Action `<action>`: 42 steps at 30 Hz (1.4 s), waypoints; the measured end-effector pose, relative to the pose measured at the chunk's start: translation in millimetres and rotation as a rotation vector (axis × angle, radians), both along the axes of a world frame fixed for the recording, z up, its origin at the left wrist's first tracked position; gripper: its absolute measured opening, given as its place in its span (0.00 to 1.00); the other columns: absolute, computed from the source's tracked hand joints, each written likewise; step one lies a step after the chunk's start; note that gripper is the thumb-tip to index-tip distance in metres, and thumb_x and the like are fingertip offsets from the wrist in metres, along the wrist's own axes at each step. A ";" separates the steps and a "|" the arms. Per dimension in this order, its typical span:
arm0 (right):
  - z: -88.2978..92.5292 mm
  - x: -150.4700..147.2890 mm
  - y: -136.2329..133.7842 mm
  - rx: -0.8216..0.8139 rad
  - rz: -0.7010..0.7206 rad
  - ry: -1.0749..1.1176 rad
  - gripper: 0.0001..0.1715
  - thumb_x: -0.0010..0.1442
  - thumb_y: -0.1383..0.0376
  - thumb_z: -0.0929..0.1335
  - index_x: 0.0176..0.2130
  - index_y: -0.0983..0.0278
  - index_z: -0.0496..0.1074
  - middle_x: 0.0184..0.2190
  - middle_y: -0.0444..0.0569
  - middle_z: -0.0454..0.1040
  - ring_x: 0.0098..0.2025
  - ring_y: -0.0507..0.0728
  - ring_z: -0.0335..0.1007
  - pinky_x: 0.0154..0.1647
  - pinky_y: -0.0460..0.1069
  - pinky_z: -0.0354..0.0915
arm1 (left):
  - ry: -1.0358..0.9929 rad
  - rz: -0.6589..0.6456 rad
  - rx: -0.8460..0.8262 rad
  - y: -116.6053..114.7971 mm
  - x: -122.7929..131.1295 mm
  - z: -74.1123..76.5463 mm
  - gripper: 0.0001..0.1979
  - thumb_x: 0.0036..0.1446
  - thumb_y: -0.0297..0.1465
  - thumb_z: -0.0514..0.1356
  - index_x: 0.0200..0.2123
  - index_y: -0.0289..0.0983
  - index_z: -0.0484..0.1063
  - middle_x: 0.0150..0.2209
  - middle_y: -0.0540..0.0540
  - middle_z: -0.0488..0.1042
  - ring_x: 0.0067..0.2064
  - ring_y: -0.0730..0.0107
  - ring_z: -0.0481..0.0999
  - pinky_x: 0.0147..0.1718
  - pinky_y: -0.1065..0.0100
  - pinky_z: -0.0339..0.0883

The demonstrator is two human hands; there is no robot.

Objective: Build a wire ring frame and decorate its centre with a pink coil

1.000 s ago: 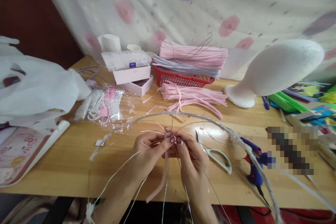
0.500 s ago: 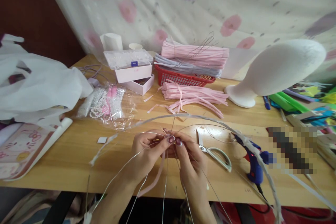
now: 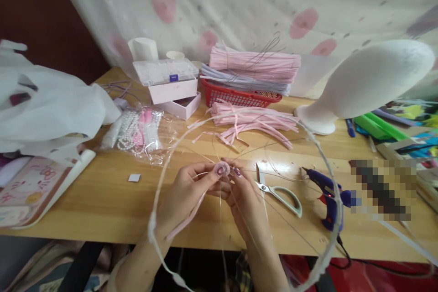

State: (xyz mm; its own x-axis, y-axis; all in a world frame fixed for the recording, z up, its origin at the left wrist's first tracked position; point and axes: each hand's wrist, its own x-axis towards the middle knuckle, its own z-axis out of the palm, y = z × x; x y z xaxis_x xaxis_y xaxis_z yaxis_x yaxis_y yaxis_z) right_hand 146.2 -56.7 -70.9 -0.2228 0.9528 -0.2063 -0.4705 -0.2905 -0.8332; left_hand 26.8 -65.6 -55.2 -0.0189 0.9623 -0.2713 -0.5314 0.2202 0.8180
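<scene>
A round wire frame wrapped in white (image 3: 336, 159) stands around both my hands, its thin wire spokes meeting at the middle. At that hub sits a small pink coil of fuzzy pipe cleaner (image 3: 224, 167). My left hand (image 3: 190, 191) pinches the coil between thumb and fingers. Its loose pink tail (image 3: 187, 224) runs down beside the left wrist. On the other side of the hub, my right hand (image 3: 244, 198) is closed on the spokes, its thumb next to the coil. Some fingertips of both hands are hidden behind the hub.
Scissors (image 3: 278, 194) and a blue glue gun (image 3: 326, 194) lie to the right. Behind are bundled pink pipe cleaners (image 3: 253, 121), a red basket (image 3: 239, 96), a white mannequin head (image 3: 379, 82) and boxes (image 3: 174, 92). Bagged pearl beads (image 3: 137, 132) and a white plastic bag (image 3: 44, 105) lie left.
The wire frame has tilted and turned, so more of its ring shows around my hands. The pink coil at the hub now faces me. Both hands still grip the middle.
</scene>
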 end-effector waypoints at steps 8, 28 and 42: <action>-2.0 -0.3 -8.1 -0.014 0.121 0.142 0.21 0.55 0.50 0.74 0.47 0.53 0.75 0.55 0.49 0.75 0.43 0.60 0.78 0.39 0.55 0.76 | -0.074 0.075 -0.137 2.9 4.2 0.3 0.19 0.46 0.43 0.74 0.37 0.36 0.80 0.33 0.49 0.79 0.22 0.76 0.75 0.15 0.78 0.65; -12.6 13.6 -18.3 -0.048 0.375 -0.131 0.24 0.61 0.46 0.71 0.31 0.62 0.68 0.16 0.33 0.50 0.19 0.47 0.39 0.21 0.45 0.44 | 0.023 0.044 -0.049 6.5 12.0 -16.6 0.22 0.43 0.41 0.75 0.39 0.35 0.78 0.28 0.50 0.76 0.20 0.81 0.65 0.14 0.80 0.53; 4.2 78.4 1.8 0.076 0.170 -0.455 0.27 0.58 0.45 0.73 0.24 0.64 0.72 0.14 0.35 0.49 0.18 0.46 0.40 0.22 0.47 0.40 | 0.092 -0.038 -0.016 7.0 -0.3 -15.3 0.09 0.40 0.35 0.75 0.26 0.39 0.84 0.28 0.47 0.83 0.31 0.71 0.79 0.35 0.70 0.74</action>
State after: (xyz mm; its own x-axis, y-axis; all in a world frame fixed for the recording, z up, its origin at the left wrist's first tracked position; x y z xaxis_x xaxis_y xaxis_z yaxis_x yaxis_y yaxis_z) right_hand 224.6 -54.8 -66.7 -0.2799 0.9267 -0.2507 -0.0046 -0.2625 -0.9649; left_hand 26.5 -58.6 -70.5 -0.0080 0.9583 -0.2855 -0.4450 0.2522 0.8593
